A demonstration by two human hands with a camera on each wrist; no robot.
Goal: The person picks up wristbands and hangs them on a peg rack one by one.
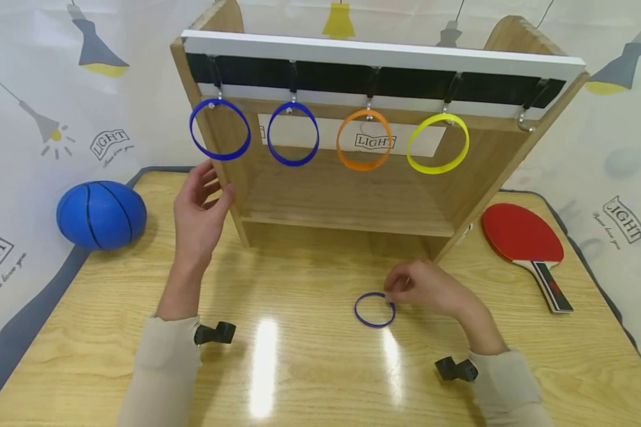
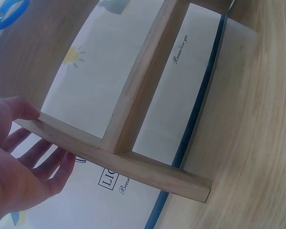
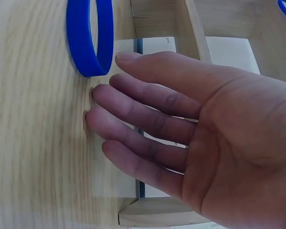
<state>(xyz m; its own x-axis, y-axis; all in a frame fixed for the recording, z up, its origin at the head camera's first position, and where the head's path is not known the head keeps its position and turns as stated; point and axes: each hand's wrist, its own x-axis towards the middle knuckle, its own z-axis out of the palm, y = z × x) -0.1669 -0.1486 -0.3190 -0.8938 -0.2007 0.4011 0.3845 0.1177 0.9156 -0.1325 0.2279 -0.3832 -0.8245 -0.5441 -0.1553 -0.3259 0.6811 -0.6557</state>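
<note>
My left hand [image 1: 197,207] holds the left side panel of a wooden rack [image 1: 347,196]. In the left wrist view its thumb lies on one face of the panel [image 2: 86,145] and the fingers on the other. On the tabletop lies a blue silicone wristband [image 1: 375,325]. My right hand [image 1: 427,287] is at the band's right edge, fingers loosely bent around nothing. From the right wrist view, the thumb tip is close beside the band [image 3: 81,38]; whether they touch I cannot tell.
From the rack's hooks hang two blue bands [image 1: 229,157], an orange band [image 1: 364,167] and a yellow band [image 1: 432,170]. The rightmost hook [image 1: 524,121] is bare. A blue ball [image 1: 101,214] sits at left, a red table tennis bat [image 1: 523,234] at right.
</note>
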